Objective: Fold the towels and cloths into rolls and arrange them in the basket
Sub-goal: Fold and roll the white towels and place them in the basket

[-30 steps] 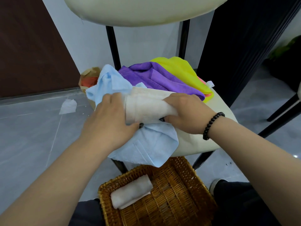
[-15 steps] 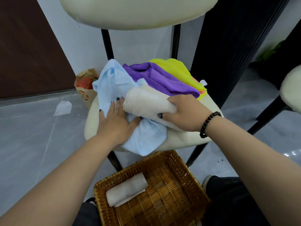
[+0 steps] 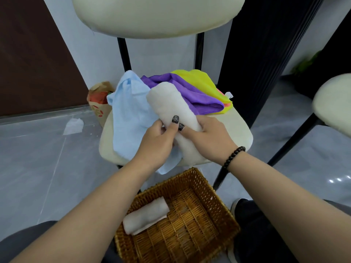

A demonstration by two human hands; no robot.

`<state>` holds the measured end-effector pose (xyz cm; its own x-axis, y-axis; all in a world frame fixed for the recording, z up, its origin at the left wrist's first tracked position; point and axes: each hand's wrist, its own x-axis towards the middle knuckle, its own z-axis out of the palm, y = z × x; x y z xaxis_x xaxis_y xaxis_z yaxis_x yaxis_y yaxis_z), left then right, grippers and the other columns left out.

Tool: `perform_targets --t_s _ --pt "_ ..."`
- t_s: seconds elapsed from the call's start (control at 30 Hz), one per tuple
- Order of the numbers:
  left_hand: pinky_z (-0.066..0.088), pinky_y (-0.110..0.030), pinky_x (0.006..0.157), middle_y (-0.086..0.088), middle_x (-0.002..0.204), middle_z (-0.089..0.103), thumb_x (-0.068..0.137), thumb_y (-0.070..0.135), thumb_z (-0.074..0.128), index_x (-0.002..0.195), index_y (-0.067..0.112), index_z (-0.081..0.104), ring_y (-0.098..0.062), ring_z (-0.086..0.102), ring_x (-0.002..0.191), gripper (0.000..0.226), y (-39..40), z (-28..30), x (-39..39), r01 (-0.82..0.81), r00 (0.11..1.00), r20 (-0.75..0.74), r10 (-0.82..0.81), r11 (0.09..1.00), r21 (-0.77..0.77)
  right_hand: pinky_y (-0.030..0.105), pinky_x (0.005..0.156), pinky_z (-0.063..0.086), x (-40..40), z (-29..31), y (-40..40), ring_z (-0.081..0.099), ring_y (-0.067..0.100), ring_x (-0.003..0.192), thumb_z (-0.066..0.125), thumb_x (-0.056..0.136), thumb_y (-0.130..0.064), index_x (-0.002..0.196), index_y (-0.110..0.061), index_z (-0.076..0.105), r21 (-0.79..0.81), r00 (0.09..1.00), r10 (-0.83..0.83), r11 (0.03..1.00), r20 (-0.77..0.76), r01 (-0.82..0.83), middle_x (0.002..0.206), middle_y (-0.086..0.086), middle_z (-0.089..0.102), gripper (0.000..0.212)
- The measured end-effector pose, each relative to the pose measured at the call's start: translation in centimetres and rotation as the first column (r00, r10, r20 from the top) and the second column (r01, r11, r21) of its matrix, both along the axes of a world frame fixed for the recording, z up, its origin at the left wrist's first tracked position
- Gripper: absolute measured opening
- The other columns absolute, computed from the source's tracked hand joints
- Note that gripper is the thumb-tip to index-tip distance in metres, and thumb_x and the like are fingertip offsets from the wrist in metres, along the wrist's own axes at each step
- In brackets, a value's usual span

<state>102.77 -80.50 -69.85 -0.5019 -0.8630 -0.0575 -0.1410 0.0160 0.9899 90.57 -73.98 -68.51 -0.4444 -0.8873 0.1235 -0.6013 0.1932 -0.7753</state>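
The basket nearest the person holds one white roll at its left side. Just beyond it, both the left hand and right hand now curl round the second white roll, lifted off the blue cloth it was pressed on a moment ago. Rolling looks finished; beyond the basket, purple and yellow cloths wait on the chair.

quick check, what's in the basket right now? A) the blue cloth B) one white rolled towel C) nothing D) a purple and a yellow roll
B: one white rolled towel lies at the left side of the basket; the second white roll is held in both hands above the chair seat, and the blue cloth, purple cloth and yellow cloth lie unrolled on that seat.
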Motion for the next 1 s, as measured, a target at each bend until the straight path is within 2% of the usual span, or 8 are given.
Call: perform_targets --t_s 0.1,0.2,0.33,0.47,0.6,0.73,0.9,1.0 --pt "0.049 -0.049 0.099 -0.007 0.111 0.071 0.075 0.057 0.063 0.114 0.016 0.062 -0.023 0.066 0.107 0.057 0.7 0.7 0.2 0.072 0.982 -0.181 -0.047 0.988 0.135 0.041 0.072 0.050 1.0 0.4 1.2 0.063 0.023 0.080 0.063 0.084 -0.036 0.084 -0.010 0.065 -0.076 0.985 0.080 0.995 0.154 -0.069 0.081 0.007 0.067 0.027" --pt "0.054 -0.037 0.092 -0.009 0.113 0.070 0.085 0.040 0.065 0.124 0.008 0.058 -0.021 0.067 0.106 0.051 1.0 1.3 0.7 0.177 0.940 -0.323 -0.107 0.964 0.196 0.041 0.070 0.049 1.6 0.6 2.3 0.059 0.023 0.079 0.054 0.080 -0.038 0.083 -0.009 0.063 -0.137 0.975 0.189 0.975 0.118 -0.172 0.083 0.009 0.064 0.030" --pt "0.057 -0.034 0.084 -0.011 0.106 0.072 0.083 0.031 0.068 0.120 0.005 0.060 -0.022 0.069 0.098 0.046 1.2 2.2 1.3 0.201 0.918 -0.385 -0.095 0.948 0.246 0.016 0.071 0.032 1.9 0.5 2.9 0.040 0.010 0.085 0.053 0.081 -0.032 0.071 -0.007 0.052 -0.133 0.963 0.269 0.955 0.019 -0.264 0.085 0.000 0.042 0.027" --pt "0.052 -0.046 0.095 -0.014 0.113 0.070 0.077 0.026 0.066 0.119 0.005 0.063 -0.030 0.066 0.107 0.046 0.8 2.8 1.6 0.133 0.909 -0.417 0.009 0.941 0.311 0.010 0.072 0.033 1.1 1.2 3.2 0.038 -0.002 0.079 0.061 0.092 -0.019 0.088 0.005 0.059 -0.066 0.928 0.371 0.927 0.040 -0.368 0.091 0.003 0.044 0.024" --pt "0.052 -0.041 0.092 -0.002 0.104 0.074 0.077 0.016 0.071 0.090 0.022 0.078 -0.020 0.069 0.101 0.016 0.1 2.8 1.8 0.091 0.883 -0.466 0.051 0.957 0.277 0.008 0.071 0.038 0.1 2.0 2.6 0.051 0.004 0.077 0.062 0.089 -0.016 0.108 -0.016 0.068 -0.215 0.984 0.137 0.971 0.117 -0.110 0.089 -0.009 0.058 0.020" --pt "0.054 -0.037 0.084 0.007 0.093 0.075 0.081 0.015 0.065 0.075 0.031 0.079 -0.010 0.071 0.090 0.022 -0.1 2.9 1.9 0.078 0.856 -0.512 0.068 0.963 0.258 0.017 0.069 0.048 -1.2 2.3 1.3 0.058 0.005 0.077 0.056 0.091 -0.016 0.092 -0.022 0.068 -0.137 0.953 -0.028 0.988 0.302 0.072 0.086 -0.010 0.064 0.013" --pt "0.057 -0.041 0.083 -0.002 0.112 0.071 0.077 0.023 0.068 0.118 0.020 0.065 -0.020 0.067 0.104 0.042 -0.6 2.8 2.0 0.136 0.821 -0.559 0.117 0.911 0.390 0.035 0.070 0.041 -1.2 1.6 -0.5 0.048 0.018 0.071 0.055 0.092 -0.033 0.085 0.005 0.062 -0.063 0.848 -0.027 0.995 0.530 0.071 0.077 0.005 0.056 0.039" --pt "0.054 -0.047 0.090 -0.005 0.109 0.070 0.080 0.030 0.062 0.125 0.017 0.063 -0.024 0.066 0.101 0.047 -0.5 2.8 2.0 0.161 0.812 -0.572 0.117 0.897 0.412 0.039 0.086 0.045 -1.0 1.9 -1.2 0.063 0.026 0.087 0.043 0.095 -0.051 0.095 -0.006 0.071 -0.045 0.615 0.033 0.999 0.788 0.004 0.094 0.008 0.071 0.053"
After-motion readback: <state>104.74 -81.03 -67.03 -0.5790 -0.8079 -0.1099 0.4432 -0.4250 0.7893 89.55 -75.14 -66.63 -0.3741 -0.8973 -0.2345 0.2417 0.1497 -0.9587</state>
